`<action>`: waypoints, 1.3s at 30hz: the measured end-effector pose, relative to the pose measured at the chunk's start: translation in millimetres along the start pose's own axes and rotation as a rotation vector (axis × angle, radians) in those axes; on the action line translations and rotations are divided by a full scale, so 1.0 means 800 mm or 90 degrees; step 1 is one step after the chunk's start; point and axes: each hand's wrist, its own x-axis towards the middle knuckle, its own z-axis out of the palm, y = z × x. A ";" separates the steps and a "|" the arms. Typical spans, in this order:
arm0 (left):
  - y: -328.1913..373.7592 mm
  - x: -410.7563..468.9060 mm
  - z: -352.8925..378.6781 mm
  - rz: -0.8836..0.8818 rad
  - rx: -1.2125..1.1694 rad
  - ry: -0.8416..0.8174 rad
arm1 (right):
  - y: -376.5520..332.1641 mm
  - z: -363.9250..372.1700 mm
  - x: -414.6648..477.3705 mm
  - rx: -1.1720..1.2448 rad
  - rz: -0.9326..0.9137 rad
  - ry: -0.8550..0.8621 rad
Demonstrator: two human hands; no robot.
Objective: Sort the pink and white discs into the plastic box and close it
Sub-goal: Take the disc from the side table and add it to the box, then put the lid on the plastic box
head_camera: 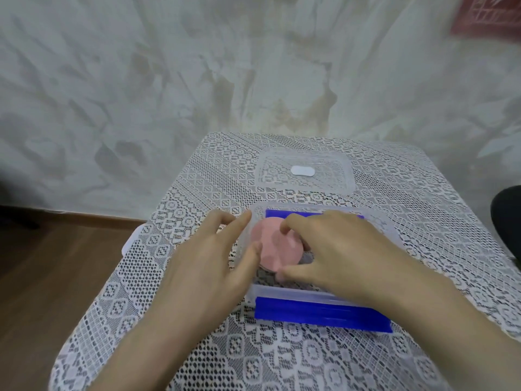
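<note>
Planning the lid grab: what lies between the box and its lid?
Only bare lace tablecloth, in the head view; the box and lid lie apart.

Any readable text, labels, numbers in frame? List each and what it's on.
No readable text.
White sticker on the lid: looks blank.
Red patterned thing at top right: blurred, unreadable.
Pink disc in right hand, box: no print visible.
</note>
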 end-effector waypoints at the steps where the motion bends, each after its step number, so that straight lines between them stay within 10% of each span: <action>1: 0.000 0.000 0.000 0.001 0.000 -0.002 | 0.001 0.002 0.003 -0.007 -0.008 0.012; 21: 0.001 -0.007 0.003 -0.053 -0.027 -0.038 | 0.069 0.007 -0.080 0.026 0.173 0.247; 39: 0.028 -0.045 -0.017 -0.016 0.025 -0.049 | 0.059 0.026 -0.177 0.342 0.325 0.233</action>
